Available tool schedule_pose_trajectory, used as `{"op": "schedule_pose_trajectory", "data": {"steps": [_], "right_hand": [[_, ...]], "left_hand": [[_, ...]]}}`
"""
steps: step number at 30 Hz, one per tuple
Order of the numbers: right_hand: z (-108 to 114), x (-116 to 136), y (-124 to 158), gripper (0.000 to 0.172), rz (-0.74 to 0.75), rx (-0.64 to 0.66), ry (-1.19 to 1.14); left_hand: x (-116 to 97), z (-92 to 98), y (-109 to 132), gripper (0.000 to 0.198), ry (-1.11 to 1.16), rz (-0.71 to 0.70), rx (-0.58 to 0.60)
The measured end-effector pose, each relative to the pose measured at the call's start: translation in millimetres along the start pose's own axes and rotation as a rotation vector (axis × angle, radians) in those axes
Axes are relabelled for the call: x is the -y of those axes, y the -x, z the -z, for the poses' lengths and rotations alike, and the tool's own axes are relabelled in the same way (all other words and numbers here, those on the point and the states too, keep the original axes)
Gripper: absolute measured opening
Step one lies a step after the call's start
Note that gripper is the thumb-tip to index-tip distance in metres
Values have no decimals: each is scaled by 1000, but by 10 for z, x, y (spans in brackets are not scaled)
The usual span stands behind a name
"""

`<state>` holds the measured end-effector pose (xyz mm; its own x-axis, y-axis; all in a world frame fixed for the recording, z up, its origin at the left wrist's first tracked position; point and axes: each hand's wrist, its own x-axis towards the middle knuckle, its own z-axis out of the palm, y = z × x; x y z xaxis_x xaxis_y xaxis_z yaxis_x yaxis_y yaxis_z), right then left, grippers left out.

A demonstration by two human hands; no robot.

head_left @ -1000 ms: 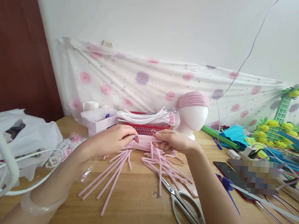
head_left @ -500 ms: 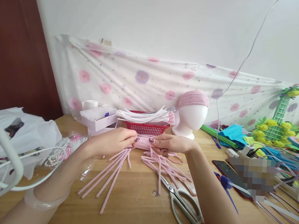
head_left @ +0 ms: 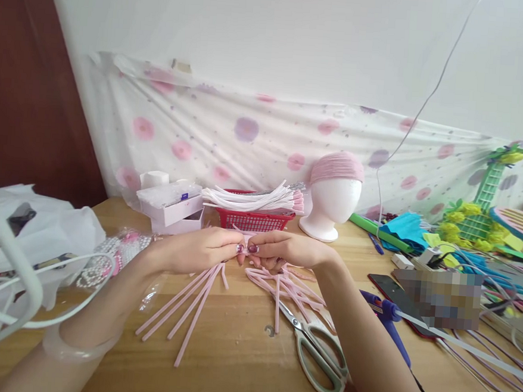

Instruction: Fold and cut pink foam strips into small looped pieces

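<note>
My left hand [head_left: 204,249] and my right hand [head_left: 280,248] meet thumb to thumb over the wooden table [head_left: 232,361], both closed on a bundle of pink pipe cleaners that is mostly hidden between the fingers. Loose ends of the pink pipe cleaners [head_left: 191,301] fan out below my left hand toward me. A second heap of bent pink pipe cleaners [head_left: 289,284] lies under my right hand. A translucent bangle [head_left: 69,353] sits on my left wrist.
Grey-handled scissors [head_left: 317,352] lie by my right forearm. Behind my hands stand a red basket [head_left: 253,219] with white and pink stems, a white foam head [head_left: 333,198] with a pink band and a pink box [head_left: 171,204]. Coloured craft clutter [head_left: 464,246] fills the right, plastic bags [head_left: 39,234] the left.
My hands have closed in toward each other, so the pink bundle that showed between them is now almost covered. The view has shifted slightly down and left.
</note>
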<state>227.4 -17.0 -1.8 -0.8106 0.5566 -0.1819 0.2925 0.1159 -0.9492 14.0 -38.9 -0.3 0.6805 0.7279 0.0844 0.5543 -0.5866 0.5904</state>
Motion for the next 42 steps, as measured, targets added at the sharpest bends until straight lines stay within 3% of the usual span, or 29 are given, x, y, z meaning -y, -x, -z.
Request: {"op": "schedule_pose_trajectory", "data": {"steps": [5,10,15,19,22,26,30,33,39,42], "right_hand": [[-3,-11,-14,15,-22,8,-60],[0,-59,-38,21,-19,-34,-164],[124,-232,-186,22,-58,53,-323],[192,-336,-300,17,-37,104,-550],[176,-356,-336,15,5,89,-590],[126,-369,-372,14,40,-36,-515],[88,-361,-387,15,184,-172,-238],[17,-295,-336,15,295,-254,56],[-244,-123,-232,17,553,-476,994],[-232,-118,-252,17,523,-521,1046]], "left_hand": [[-18,-6,-8,25,-41,-10,-2],[5,-26,-16,25,-116,-105,-36],[36,-144,-27,25,-507,-157,-183],[116,-230,-41,27,-866,-312,-357],[163,-232,-34,25,-958,-395,-431],[179,-210,-29,26,-794,-403,-396],[198,-200,-53,26,-451,-241,-343],[223,-168,-67,24,-138,-77,-242],[284,-107,-90,22,386,123,-54],[292,-97,-84,23,394,161,-98]]}}
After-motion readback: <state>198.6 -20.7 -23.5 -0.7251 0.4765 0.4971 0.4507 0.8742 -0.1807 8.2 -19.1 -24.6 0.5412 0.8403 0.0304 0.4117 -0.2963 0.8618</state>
